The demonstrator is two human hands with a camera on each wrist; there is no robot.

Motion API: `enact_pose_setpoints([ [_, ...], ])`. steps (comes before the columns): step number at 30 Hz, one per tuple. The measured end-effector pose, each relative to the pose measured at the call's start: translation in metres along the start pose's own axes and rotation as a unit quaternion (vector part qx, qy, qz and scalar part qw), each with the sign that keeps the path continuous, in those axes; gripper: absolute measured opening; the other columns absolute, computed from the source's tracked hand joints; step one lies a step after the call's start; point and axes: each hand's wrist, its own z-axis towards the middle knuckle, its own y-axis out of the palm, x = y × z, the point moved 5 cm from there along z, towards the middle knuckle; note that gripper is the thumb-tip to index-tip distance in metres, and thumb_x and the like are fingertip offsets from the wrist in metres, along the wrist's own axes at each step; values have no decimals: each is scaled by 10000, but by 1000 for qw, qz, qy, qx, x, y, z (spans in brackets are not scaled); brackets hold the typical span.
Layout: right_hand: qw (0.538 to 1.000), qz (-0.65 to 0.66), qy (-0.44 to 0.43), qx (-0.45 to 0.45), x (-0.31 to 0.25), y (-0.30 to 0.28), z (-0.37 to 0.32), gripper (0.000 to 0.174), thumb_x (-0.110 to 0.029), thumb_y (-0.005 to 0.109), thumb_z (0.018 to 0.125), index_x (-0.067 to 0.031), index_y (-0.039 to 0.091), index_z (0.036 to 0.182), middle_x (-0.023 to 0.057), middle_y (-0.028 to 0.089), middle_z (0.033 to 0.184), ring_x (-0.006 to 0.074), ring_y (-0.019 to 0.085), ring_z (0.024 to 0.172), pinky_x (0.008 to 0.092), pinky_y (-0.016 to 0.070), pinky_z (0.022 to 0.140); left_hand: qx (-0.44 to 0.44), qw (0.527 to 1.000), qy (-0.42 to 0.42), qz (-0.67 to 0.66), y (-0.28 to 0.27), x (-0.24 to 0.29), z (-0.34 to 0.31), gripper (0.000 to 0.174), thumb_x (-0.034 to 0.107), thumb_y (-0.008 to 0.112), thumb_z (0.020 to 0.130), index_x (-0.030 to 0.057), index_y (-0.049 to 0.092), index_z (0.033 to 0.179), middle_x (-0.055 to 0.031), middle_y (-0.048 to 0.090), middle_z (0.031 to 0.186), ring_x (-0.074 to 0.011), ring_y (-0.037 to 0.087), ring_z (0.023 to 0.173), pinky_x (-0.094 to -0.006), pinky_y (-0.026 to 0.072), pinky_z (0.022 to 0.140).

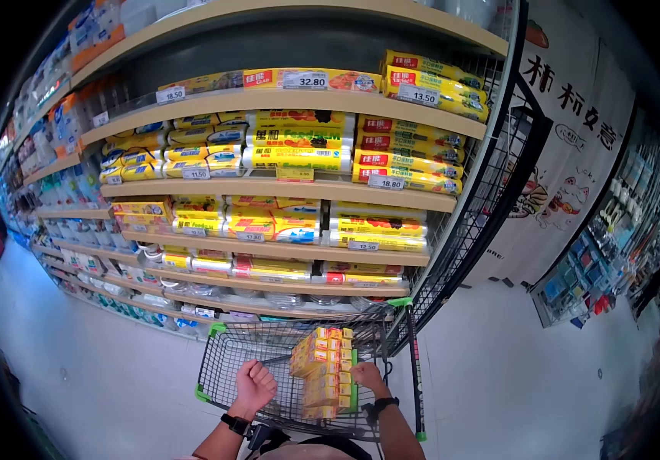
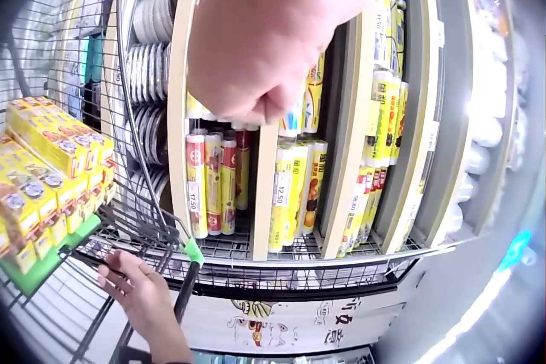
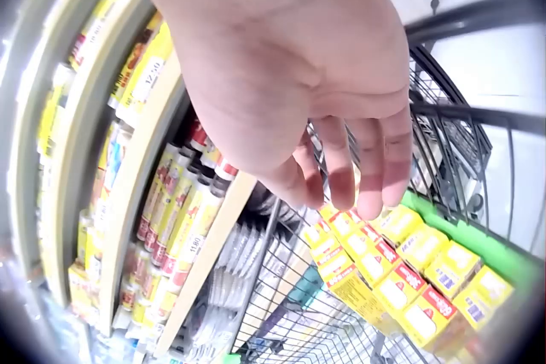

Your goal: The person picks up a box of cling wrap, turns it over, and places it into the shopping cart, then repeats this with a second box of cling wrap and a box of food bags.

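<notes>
My left hand point(image 1: 256, 385) is raised over the left part of a wire shopping cart point(image 1: 219, 356), its fingers curled in and nothing visible in them. In the left wrist view the left hand point(image 2: 269, 31) appears as a fist in front of the shelves. My right hand point(image 1: 368, 376) is at the right side of a stack of yellow boxes point(image 1: 321, 368) in the cart. From the right wrist, the right hand point(image 3: 299, 82) hangs with loosely bent, spread fingers point(image 3: 371, 185), overlapping the near boxes point(image 3: 401, 287) in that view. It grips nothing.
Shelves point(image 1: 292, 184) ahead carry several rows of yellow rolls and boxes with price tags. Stacked clear containers point(image 3: 230, 287) sit on a lower shelf. A black mesh panel point(image 1: 453, 261) ends the shelving at right, beside a printed curtain point(image 1: 545, 169). Grey floor point(image 1: 491, 368) surrounds the cart.
</notes>
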Motion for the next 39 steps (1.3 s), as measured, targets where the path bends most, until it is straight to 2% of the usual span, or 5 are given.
enact_pose_setpoints([
  [9, 979, 200, -36, 16, -134, -126, 13, 210, -169, 600, 962, 20, 688, 992, 52, 679, 770, 105, 622, 634, 253, 510, 586, 49, 986, 99, -125, -15, 18, -10, 208, 201, 487, 875, 125, 504, 683, 34, 332, 503, -113, 268, 413, -260, 246, 399],
  [17, 971, -18, -202, 128, -373, -262, 52, 211, -168, 637, 936, 17, 667, 1035, 78, 692, 853, 140, 648, 786, 283, 517, 719, 24, 973, 167, -159, 1, 90, -11, 97, 168, 533, 862, 117, 596, 809, 23, 425, 592, -123, 347, 493, -260, 294, 453],
  [23, 865, -175, -384, 273, -564, -321, 95, 222, -112, 656, 868, -11, 655, 1065, 105, 655, 836, 173, 604, 735, 304, 503, 696, 17, 965, 173, -198, -1, 145, -14, 173, 234, 532, 914, 114, 585, 802, 10, 436, 582, -128, 350, 488, -265, 293, 445],
  [30, 808, -328, -341, 350, -709, -320, 158, 351, -235, 660, 871, -48, 656, 1168, 156, 680, 981, 305, 646, 999, 413, 495, 910, 7, 972, 165, -170, -15, 193, -11, 226, 268, 504, 948, 119, 571, 793, 3, 442, 583, -134, 382, 490, -266, 319, 446],
  [39, 871, -376, -266, 170, -787, -307, 257, 315, -105, 676, 890, 12, 645, 1182, 156, 694, 1095, 235, 674, 986, 338, 542, 842, 24, 972, 129, -194, -27, 226, 13, 254, 317, 509, 957, 134, 568, 792, 24, 399, 576, -107, 344, 487, -242, 301, 424],
])
